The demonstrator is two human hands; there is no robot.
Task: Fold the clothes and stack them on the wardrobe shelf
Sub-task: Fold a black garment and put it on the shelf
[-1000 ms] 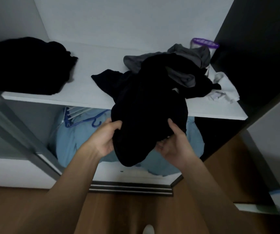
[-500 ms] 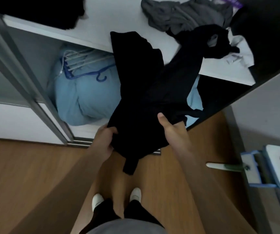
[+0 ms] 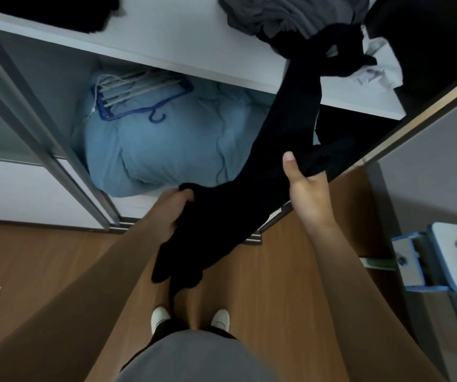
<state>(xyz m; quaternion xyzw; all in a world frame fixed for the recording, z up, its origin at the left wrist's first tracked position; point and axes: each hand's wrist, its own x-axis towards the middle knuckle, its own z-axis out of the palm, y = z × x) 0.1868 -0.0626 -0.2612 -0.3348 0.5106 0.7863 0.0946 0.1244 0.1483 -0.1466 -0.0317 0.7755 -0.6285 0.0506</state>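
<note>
A black garment stretches in a long band from the white wardrobe shelf down toward me. My left hand grips its lower end, which hangs bunched above my feet. My right hand holds the cloth farther right, thumb on top. The garment's upper end still lies on the shelf beside a crumpled grey garment. Dark folded clothes sit at the shelf's left end, cut off by the frame's top.
Under the shelf lies a light blue duvet with blue hangers on it. A sliding door frame stands at left, a dark door panel at right. White cloth lies at the shelf's right end. Blue-and-white boxes stand on the wooden floor.
Both hands pulled the black garment off the shelf pile and down toward me, drawing it out into a long band. My view tilted down to the floor and my feet.
</note>
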